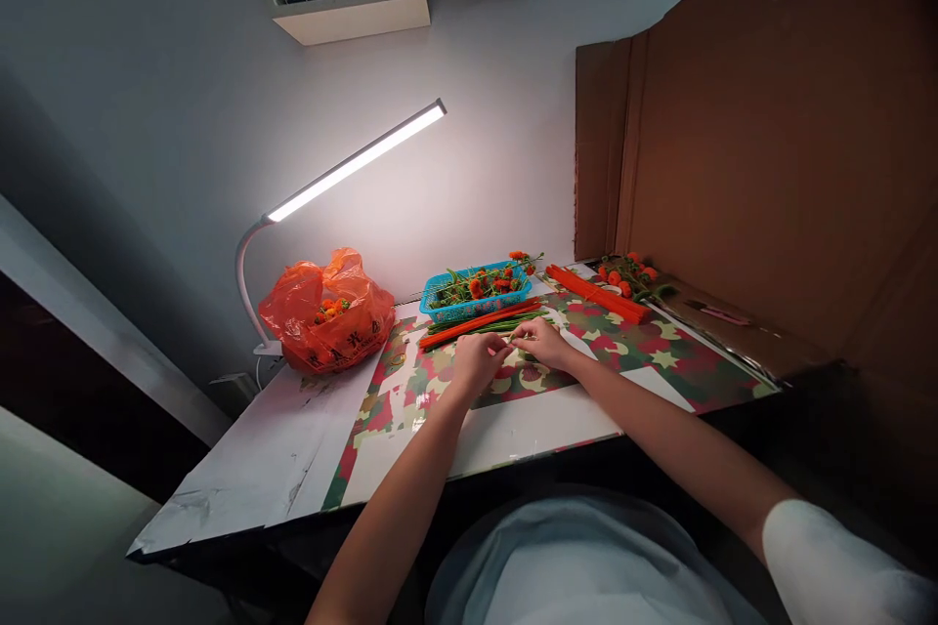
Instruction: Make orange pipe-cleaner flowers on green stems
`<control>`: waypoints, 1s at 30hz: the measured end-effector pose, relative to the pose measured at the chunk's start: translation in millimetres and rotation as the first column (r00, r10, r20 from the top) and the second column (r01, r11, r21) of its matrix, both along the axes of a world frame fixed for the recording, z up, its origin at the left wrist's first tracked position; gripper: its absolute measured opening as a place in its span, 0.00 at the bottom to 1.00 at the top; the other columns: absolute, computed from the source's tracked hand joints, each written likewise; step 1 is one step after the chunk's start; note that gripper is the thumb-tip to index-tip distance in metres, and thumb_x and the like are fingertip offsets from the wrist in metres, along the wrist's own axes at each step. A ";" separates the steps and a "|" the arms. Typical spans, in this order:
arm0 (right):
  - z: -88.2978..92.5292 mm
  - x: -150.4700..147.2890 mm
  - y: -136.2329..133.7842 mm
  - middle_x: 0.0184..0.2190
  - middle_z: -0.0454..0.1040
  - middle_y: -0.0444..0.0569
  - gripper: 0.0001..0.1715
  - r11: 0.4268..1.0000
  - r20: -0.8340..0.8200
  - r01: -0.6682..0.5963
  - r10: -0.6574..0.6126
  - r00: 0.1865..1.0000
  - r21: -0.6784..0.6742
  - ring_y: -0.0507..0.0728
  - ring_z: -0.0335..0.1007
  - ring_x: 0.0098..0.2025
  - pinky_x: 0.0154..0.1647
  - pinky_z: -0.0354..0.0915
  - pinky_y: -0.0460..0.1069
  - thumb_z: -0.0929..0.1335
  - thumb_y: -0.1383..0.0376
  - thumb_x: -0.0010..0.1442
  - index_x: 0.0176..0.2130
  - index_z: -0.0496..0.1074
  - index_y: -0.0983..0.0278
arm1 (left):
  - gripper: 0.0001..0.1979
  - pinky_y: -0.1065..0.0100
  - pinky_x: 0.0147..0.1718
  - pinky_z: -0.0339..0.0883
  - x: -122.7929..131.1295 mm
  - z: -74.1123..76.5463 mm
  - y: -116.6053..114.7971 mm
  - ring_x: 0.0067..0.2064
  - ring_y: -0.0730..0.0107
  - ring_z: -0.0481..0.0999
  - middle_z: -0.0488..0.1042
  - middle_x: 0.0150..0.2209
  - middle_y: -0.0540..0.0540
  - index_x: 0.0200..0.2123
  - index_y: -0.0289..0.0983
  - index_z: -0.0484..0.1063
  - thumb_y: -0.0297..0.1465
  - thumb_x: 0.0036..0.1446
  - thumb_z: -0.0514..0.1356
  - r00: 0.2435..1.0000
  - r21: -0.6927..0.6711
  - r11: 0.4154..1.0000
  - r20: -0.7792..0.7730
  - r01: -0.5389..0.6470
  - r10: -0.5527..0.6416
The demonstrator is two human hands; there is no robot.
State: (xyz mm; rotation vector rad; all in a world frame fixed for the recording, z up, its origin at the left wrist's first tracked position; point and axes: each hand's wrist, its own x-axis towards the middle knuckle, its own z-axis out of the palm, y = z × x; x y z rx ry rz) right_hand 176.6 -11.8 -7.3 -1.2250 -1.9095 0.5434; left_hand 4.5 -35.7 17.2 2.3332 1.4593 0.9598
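My left hand (478, 361) and my right hand (543, 344) meet over the camouflage-patterned table cover, fingertips nearly touching. Both are closed in a pinch; whatever small thing is between the fingers is too small to name. Just beyond them lie thin green stems (511, 323), and along these a bundle of orange-red sticks (458, 329). Behind that stands a blue plastic basket (441, 313) holding orange-red flowers (478, 288) with green stalks. A second orange-red bundle (597, 294) rests to the right of it.
An orange plastic bag (329, 327) with flowers inside stands at the left, by a lit clamp lamp (356, 164). More orange-red flowers (622, 278) lie back right, near a large cardboard sheet (754, 146). Above, a shelf (356, 15) hangs on the wall.
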 end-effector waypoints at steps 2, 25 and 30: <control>2.2 -1.6 -3.1 0.31 0.77 0.49 0.11 1.000 0.028 0.030 -0.030 0.999 0.010 0.58 0.69 0.39 0.41 0.57 0.50 0.67 0.61 0.54 0.31 0.78 0.63 | 0.15 0.66 0.35 0.61 -0.4 -0.1 1.6 0.30 0.67 0.73 0.77 0.27 0.45 0.24 0.38 0.77 0.41 0.53 0.60 0.999 0.020 1.000 -0.051 0.000 0.001; 0.2 -3.2 0.5 0.31 0.78 0.51 0.14 0.997 -0.128 -0.074 0.072 0.989 -0.009 0.58 0.71 0.35 0.38 0.64 0.50 0.69 0.58 0.54 0.35 0.79 0.65 | 0.16 0.71 0.26 0.60 -4.4 4.7 0.5 0.25 0.70 0.71 0.78 0.27 0.44 0.27 0.35 0.78 0.41 0.55 0.57 0.998 -0.075 0.996 0.034 0.058 -0.056; -1.5 -1.8 -1.2 0.30 0.78 0.50 0.12 0.994 -0.113 -0.112 0.111 0.987 -0.001 0.56 0.71 0.33 0.37 0.64 0.49 0.69 0.60 0.53 0.33 0.79 0.65 | 0.21 0.70 0.26 0.62 -15.3 3.5 7.4 0.25 0.70 0.71 0.77 0.26 0.43 0.29 0.33 0.77 0.46 0.53 0.58 0.954 -0.368 0.885 0.199 0.286 -0.225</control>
